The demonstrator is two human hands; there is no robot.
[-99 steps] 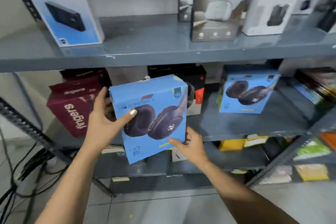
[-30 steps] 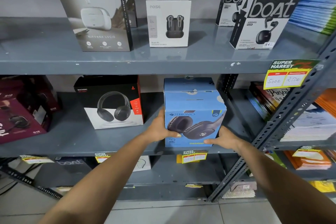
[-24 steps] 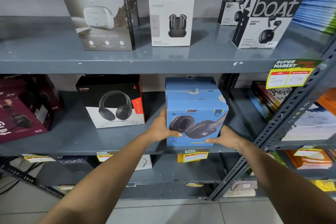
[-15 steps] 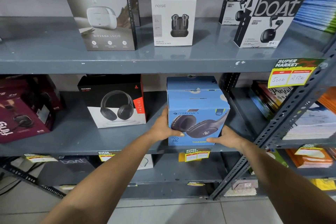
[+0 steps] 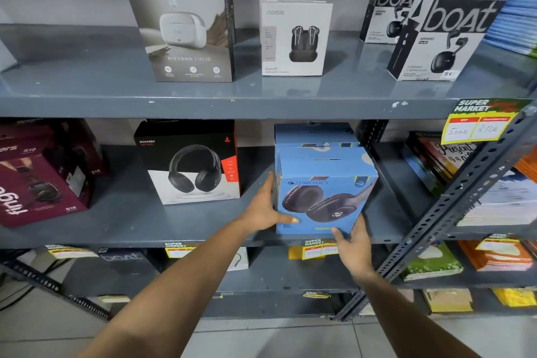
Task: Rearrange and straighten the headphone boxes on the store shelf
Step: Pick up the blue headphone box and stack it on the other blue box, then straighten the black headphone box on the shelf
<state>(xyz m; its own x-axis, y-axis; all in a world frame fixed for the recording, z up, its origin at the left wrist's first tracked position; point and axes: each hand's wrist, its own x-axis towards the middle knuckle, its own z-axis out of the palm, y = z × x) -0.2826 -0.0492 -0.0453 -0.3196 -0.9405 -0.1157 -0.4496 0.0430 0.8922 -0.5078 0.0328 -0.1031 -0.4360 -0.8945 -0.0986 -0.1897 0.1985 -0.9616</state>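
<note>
Left hand [image 5: 263,209] and right hand [image 5: 353,241] clasp the blue headphone box [image 5: 322,198] by its sides (squaring it against the twin behind) on the shelf [image 5: 174,221].

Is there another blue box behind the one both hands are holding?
Yes, a second blue box stands right behind the front blue box held by the left hand and right hand.

"ZEBRONICS" on blue box [image 5: 325,192]
</note>
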